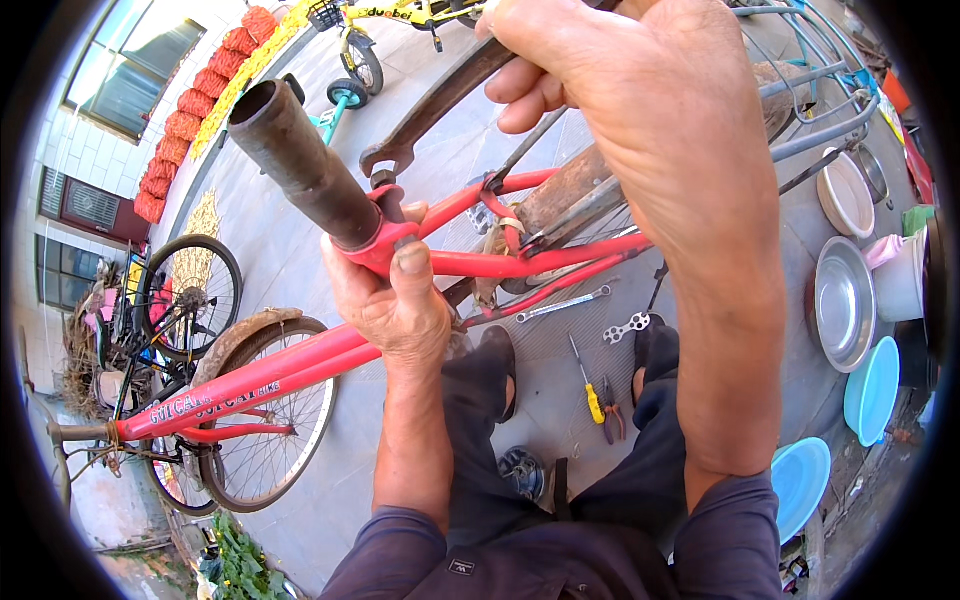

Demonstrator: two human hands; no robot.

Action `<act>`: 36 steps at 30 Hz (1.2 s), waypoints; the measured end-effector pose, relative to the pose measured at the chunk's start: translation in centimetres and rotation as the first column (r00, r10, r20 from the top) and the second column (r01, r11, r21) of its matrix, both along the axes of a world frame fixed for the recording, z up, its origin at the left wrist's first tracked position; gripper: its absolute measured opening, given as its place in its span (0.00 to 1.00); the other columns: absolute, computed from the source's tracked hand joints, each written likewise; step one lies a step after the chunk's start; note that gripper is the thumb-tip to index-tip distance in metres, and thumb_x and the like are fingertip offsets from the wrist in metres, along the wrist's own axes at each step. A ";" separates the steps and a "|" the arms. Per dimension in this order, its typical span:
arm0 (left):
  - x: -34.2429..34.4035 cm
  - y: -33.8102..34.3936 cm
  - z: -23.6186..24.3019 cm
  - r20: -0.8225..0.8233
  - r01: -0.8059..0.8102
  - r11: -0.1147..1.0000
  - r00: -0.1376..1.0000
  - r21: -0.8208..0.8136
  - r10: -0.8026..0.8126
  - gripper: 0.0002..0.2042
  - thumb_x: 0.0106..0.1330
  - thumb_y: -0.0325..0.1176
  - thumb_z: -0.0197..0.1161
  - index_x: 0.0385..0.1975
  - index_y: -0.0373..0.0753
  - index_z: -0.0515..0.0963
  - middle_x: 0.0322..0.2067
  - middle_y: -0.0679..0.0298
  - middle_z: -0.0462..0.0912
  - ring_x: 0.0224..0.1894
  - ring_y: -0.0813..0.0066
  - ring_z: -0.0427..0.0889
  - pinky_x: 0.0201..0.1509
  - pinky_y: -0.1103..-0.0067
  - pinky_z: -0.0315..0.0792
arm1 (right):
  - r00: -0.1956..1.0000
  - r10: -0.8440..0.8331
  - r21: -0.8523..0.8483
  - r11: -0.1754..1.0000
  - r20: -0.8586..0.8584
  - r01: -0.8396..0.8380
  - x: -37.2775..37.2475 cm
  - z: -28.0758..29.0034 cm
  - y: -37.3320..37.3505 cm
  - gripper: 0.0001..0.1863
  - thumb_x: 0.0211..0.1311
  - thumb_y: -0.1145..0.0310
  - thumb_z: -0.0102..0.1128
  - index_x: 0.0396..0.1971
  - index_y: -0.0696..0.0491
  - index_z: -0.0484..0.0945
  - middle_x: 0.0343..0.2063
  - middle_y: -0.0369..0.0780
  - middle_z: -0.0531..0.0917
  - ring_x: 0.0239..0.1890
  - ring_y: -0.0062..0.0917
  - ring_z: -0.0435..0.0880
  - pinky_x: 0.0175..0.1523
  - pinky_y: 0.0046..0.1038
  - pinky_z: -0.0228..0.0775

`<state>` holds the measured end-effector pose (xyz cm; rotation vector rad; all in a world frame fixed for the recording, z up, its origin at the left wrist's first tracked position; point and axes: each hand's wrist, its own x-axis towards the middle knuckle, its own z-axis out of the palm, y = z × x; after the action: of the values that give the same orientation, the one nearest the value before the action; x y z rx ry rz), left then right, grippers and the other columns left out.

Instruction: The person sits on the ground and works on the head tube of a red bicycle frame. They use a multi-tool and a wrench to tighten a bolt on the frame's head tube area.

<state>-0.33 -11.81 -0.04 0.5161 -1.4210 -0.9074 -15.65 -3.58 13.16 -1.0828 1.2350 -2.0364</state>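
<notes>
A red bicycle frame (pixel 230 392) stretches from the far left to the middle, with a rusty seat tube (pixel 310 170) sticking up at a tilt from its seat clamp (pixel 385 240). My left hand (pixel 400 320) grips the frame just below that clamp, its thumb against the end of the clamp bolt. In my right hand (pixel 650 130) is a long, rusty open-end wrench (pixel 445 105); the hand covers part of its handle. The wrench's jaw sits at the bolt head (pixel 383 179) on the clamp. Some fingers of both hands are hidden.
Between my feet lie a combination wrench (pixel 563 304), a multi-hole bicycle wrench (pixel 627 328), a yellow-handled screwdriver (pixel 594 400) and pliers (pixel 613 412). Basins (pixel 845 305) line the right side. Another bicycle (pixel 190 300) stands left, a yellow child's bike (pixel 360 50) at the back.
</notes>
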 end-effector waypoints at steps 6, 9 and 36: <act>0.0 0.0 0.0 0.027 -0.007 1.000 1.000 -0.019 0.008 0.28 0.53 0.44 0.65 0.46 0.30 0.63 0.40 0.54 0.74 0.40 0.69 0.77 0.48 0.71 0.71 | 1.000 0.002 0.005 1.000 -0.004 -0.002 -0.1 -0.3 -0.5 0.17 0.50 0.70 0.56 0.39 0.64 0.75 0.29 0.50 0.80 0.23 0.31 0.79 0.28 0.27 0.73; -0.1 0.0 0.1 0.019 -0.003 1.000 1.000 -0.017 0.003 0.28 0.53 0.44 0.65 0.46 0.30 0.63 0.39 0.54 0.74 0.40 0.69 0.77 0.48 0.72 0.70 | 1.000 0.003 0.005 1.000 -0.006 -0.003 0.0 -0.4 -0.6 0.17 0.50 0.70 0.56 0.39 0.64 0.75 0.29 0.50 0.80 0.23 0.31 0.79 0.28 0.26 0.73; -0.3 0.1 0.2 0.087 -0.047 0.995 0.995 -0.087 0.054 0.28 0.56 0.47 0.62 0.46 0.31 0.63 0.33 0.56 0.77 0.38 0.71 0.77 0.47 0.74 0.68 | 0.999 -0.034 -0.009 0.999 -0.008 0.034 2.3 3.0 -11.1 0.15 0.51 0.71 0.56 0.38 0.63 0.74 0.28 0.48 0.80 0.23 0.28 0.79 0.27 0.24 0.72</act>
<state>-0.65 -11.75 0.17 0.5323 -1.5143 -0.7882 -13.32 -14.68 16.18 -1.0816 1.2581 -2.0667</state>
